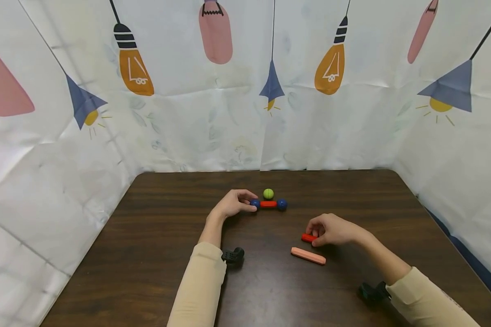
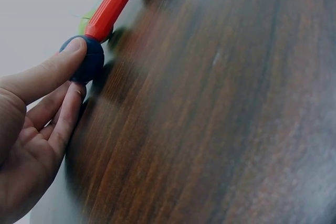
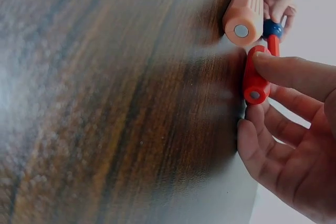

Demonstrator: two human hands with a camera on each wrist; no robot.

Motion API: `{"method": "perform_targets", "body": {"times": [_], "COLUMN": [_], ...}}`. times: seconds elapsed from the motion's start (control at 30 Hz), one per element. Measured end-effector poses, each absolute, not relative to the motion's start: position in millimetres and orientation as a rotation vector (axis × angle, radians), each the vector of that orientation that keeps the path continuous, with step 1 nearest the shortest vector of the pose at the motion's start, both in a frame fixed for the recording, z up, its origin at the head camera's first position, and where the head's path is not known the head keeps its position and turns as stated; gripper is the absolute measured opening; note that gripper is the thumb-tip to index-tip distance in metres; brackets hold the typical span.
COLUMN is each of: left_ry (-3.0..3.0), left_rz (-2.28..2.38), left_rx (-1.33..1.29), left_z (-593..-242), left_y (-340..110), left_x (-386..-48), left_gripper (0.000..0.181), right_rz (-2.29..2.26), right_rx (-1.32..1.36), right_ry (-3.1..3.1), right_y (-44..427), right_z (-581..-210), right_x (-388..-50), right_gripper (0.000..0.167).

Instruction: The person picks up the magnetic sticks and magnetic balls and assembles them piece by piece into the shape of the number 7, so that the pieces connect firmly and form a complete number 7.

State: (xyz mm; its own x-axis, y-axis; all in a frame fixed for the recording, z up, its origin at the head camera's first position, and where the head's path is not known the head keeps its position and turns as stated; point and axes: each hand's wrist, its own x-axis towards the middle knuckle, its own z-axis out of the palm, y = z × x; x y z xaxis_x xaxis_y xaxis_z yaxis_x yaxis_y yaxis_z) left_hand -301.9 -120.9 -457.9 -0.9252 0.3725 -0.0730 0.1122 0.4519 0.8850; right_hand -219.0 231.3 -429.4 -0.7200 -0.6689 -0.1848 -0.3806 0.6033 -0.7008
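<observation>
Near the far side of the table, my left hand [image 1: 234, 203] pinches a dark blue ball [image 2: 90, 64] between thumb and fingers. That ball sits at the left end of a red rod [image 1: 268, 204], and a second blue ball [image 1: 282, 205] is at its right end. Just behind the rod lies a small yellow-green ball [image 1: 268, 194]. Closer in and to the right, my right hand [image 1: 331, 229] pinches a loose red rod [image 3: 256, 80], which has a silvery disc in its end. A longer peach rod [image 1: 308, 255] lies in front of that hand, apart from it.
The dark wood table [image 1: 147, 272] has rounded far corners. A white curtain [image 1: 212, 136] printed with lamps and bulbs hangs behind it and along the sides. Dark wrist devices sit at both sleeves, the left one [image 1: 233, 255] close to the tabletop.
</observation>
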Motion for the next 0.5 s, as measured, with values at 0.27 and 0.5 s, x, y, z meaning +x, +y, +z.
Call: {"method": "perform_targets", "body": {"times": [0.27, 0.5], "left_ry": [2.444, 2.446], "left_rz": [1.461, 1.448], "left_rx": [0.41, 0.397], "left_z": [-458.9, -458.4], "left_y": [-121.1, -121.0], "left_x": [-302.6, -302.7], "left_gripper": [0.029, 0.03], "right_rz": [-0.902, -0.895], "right_rx": [-0.858, -0.863], "right_ry": [2.398, 2.41], "right_y": [232.9, 232.6], "right_z": [-429.5, -427.3], "right_x": [-217.8, -219.2], "right_gripper": [0.015, 0.015]}}
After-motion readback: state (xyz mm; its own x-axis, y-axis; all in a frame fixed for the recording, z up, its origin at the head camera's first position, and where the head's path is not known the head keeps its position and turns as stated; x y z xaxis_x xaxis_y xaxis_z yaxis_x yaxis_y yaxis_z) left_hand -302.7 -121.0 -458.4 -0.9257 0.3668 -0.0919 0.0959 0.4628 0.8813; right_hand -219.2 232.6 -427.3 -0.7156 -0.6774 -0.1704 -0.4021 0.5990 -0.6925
